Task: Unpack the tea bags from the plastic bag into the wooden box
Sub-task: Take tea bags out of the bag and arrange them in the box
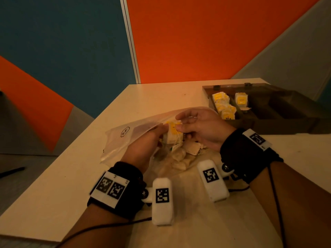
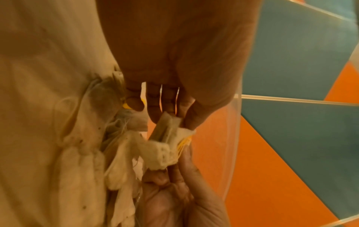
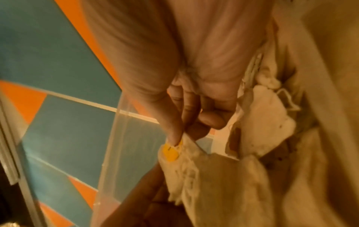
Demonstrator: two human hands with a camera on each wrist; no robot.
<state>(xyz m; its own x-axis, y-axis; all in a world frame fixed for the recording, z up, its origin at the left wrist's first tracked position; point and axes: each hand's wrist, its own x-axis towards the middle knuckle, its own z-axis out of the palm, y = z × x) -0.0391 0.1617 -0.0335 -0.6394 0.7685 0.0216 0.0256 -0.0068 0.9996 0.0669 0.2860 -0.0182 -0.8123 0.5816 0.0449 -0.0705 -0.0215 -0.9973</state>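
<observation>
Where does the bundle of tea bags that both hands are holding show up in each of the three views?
Head: centre of the picture, the bundle of tea bags between both hands at the mouth of the plastic bag.
Left wrist: centre, the bundle pinched from above and below.
Right wrist: lower centre, the bundle under the thumb.
Shared landmark: its yellow tag.

Orange-teal wall panels (image 1: pixel 179 42), pale table (image 1: pixel 53 185), dim light.

"TEA" seems to stand on a tea bag (image 1: pixel 227 116) in the wooden box (image 1: pixel 279 120); the plastic bag (image 1: pixel 118 140) bears an unreadable round stamp.
</observation>
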